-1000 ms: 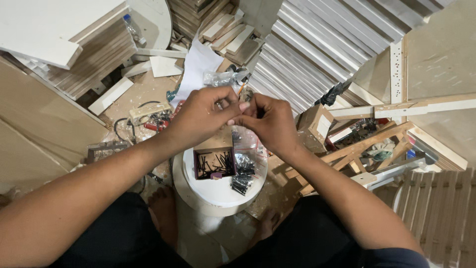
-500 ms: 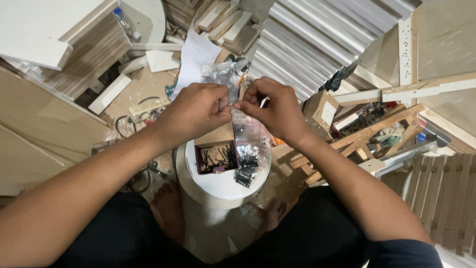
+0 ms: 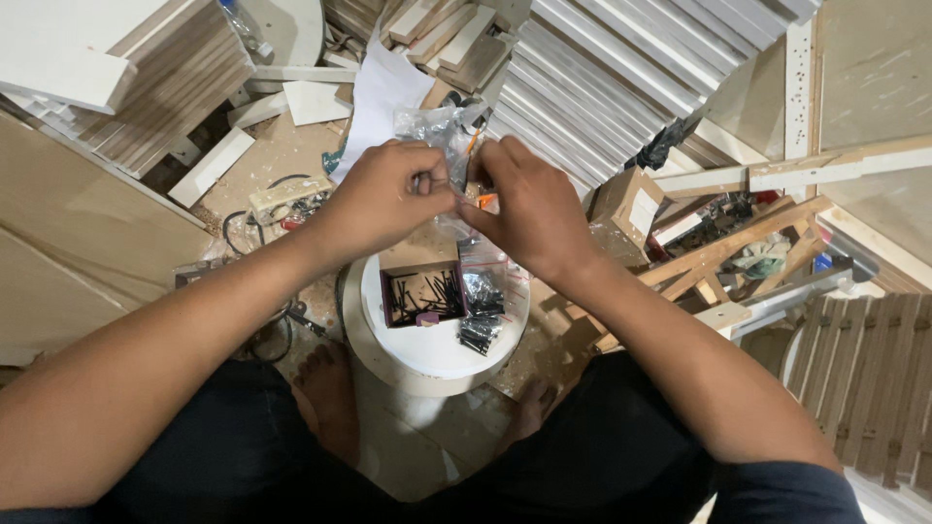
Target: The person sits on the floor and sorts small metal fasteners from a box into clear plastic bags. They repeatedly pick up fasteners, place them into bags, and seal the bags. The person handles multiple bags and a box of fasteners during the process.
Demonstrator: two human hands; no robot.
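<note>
Both hands meet above the round white stool, which serves as the landmark. Left hand and right hand are each pinched shut on a crumpled clear plastic bag, held up beyond the far edge of the stool; the fingertips nearly touch one another. Something small and orange shows between the fingers, though it is too small to say what it is. On the stool's top lies a small dark box of black screws, and just beside it, toward the right hand's side, lie small clear packets of dark screws. Bare feet rest on the floor at the stool's near side. Beyond the stool lie a white sheet of paper and stacked white slats; left of it stand wooden boards.
</note>
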